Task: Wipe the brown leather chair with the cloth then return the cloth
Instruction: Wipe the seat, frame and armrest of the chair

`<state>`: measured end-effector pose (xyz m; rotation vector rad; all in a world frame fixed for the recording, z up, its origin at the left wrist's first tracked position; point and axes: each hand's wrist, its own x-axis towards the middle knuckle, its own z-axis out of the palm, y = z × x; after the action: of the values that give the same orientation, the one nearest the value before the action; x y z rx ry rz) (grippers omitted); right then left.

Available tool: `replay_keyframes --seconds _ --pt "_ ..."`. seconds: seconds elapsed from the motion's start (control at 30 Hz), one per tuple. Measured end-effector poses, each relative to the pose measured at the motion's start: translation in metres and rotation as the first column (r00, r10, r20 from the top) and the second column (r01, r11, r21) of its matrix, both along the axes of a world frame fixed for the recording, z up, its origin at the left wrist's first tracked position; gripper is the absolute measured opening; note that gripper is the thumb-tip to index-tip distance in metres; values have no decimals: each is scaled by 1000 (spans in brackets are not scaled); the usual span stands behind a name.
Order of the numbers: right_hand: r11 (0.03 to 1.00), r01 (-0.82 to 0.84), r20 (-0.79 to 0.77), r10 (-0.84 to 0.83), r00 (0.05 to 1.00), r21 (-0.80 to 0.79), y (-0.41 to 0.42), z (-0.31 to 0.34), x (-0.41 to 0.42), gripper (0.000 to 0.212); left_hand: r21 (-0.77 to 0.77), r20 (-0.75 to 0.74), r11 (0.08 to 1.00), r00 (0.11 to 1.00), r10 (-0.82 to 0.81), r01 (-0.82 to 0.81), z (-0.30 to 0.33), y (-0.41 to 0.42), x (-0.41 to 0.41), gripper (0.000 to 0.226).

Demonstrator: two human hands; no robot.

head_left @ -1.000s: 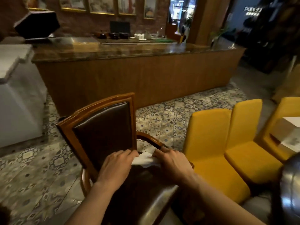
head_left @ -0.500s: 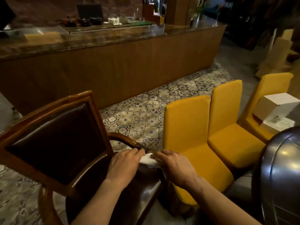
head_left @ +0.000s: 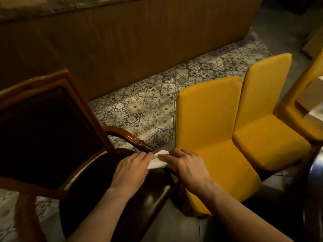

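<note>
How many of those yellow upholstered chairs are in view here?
3: nearest yellow upholstered chair right of the brown leather chair, a second beside it, a third cut off at the right edge. More may sit beyond.

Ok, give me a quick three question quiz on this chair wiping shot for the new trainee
1. True or false: both hands rest on the white cloth.
2. Which part of the brown leather chair is the cloth on? A) backrest B) seat, near the armrest C) a leg
3. Fill in: the chairs to the right of the brown one are ____ in colour.

Key:
1. True: the left hand and the right hand press it from either side.
2. B
3. Yellow, as on the nearest yellow chair.
</note>
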<state>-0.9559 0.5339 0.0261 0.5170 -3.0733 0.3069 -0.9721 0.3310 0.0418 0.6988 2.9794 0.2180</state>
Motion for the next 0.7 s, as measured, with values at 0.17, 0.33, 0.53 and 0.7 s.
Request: replay_keyframes --seconds 0.17,0.33,0.53,0.7 --pt "997 1 -31 1 1000 72 2 -45 -25 48 36 7 999 1000 -27 27 -54 -1 -22 57" --pt "995 21 15 -23 1000 96 -2 -92 -48 51 48 7 998 999 -39 38 -104 -4 -48 57" --pt "992 -14 124 -1 992 122 1 -143 -68 55 77 44 993 995 -94 90 -167 -3 -67 56" --pt "987 -95 206 67 976 130 6 -162 -76 65 87 58 985 986 -157 151 -186 3 -92 78"
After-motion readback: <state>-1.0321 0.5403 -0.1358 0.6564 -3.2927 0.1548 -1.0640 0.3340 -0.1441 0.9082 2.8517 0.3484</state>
